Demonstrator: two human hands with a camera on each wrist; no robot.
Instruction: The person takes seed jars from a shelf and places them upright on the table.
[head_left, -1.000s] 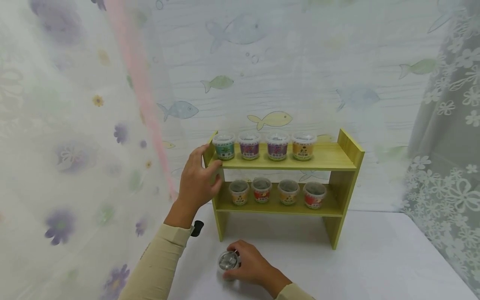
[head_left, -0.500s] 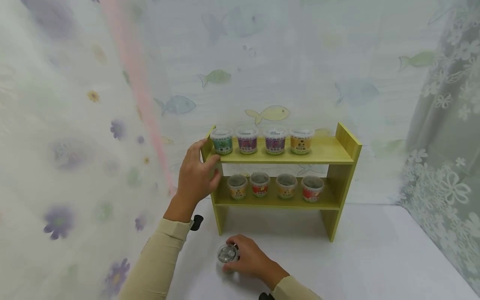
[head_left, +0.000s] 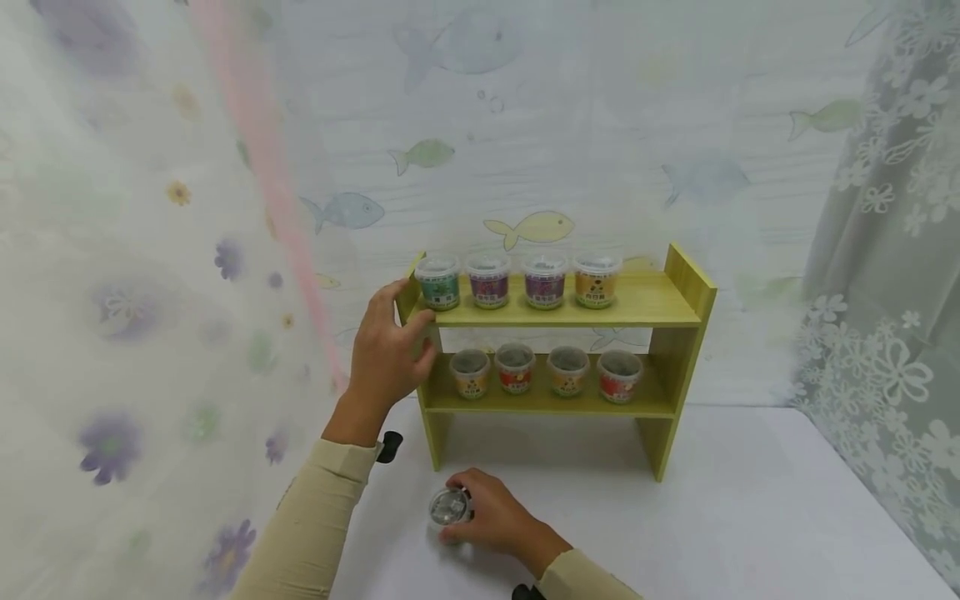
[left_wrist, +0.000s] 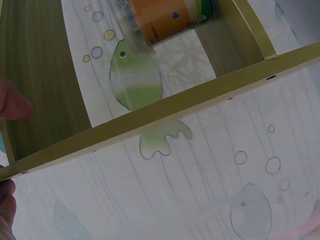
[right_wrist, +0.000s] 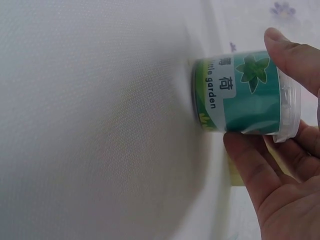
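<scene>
My left hand (head_left: 386, 358) grips the left side panel of a small yellow-green two-tier wooden shelf (head_left: 656, 298). In the left wrist view, the thumb (left_wrist: 14, 104) lies on the inner side of the panel edge (left_wrist: 170, 105) and the fingers are on the outer side. Below, on the white table, my right hand (head_left: 495, 521) holds a small clear-lidded plastic cup (head_left: 450, 507) between thumb and fingers. The right wrist view shows its teal label (right_wrist: 252, 107) with a green leaf and "little garden". Its base is right at the white surface.
Several lidded cups line the top tier: teal (head_left: 439, 287), purple (head_left: 489, 287) and orange (head_left: 596, 287). Cups with orange (head_left: 471, 383) and red (head_left: 619, 385) labels stand on the lower tier. A fish-print curtain (head_left: 525, 150) hangs behind the shelf.
The head view has shifted slightly, so the shelf appears a little higher and further left. Both hands keep their holds on the shelf panel and the cup.
</scene>
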